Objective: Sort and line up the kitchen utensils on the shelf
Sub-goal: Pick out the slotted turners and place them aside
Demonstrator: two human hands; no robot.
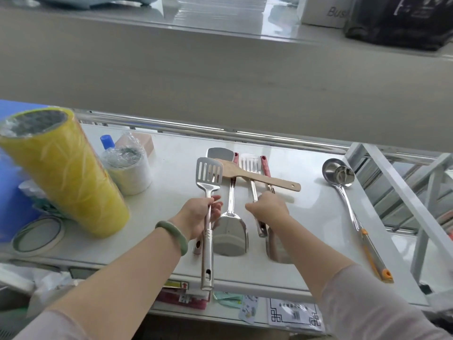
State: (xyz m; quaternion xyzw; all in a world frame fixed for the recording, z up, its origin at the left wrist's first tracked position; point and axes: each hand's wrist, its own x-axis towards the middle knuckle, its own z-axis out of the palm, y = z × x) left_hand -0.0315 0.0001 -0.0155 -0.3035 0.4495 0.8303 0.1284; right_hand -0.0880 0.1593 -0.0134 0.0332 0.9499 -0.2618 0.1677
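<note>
On the white shelf (306, 217), my left hand (198, 217) grips the handle of a steel slotted turner (208, 173), lifted with its head pointing away. My right hand (268, 208) rests over the handle of a second slotted turner (250, 165); whether it grips it is unclear. Between them lies a solid steel spatula (230, 231), blade toward me. A wooden spatula (257, 177) lies slanted across the utensils' far ends. Two red-handled utensils (266, 168) lie beneath. A steel ladle (339, 175) with an orange handle lies apart at the right.
A tall yellow roll (63, 168), a smaller wrapped roll (128, 168), a blue-capped bottle (107, 142) and a tape ring (39, 235) crowd the shelf's left. A rail (220, 133) runs along the back. An upper shelf hangs overhead. White frame bars (392, 192) stand at the right.
</note>
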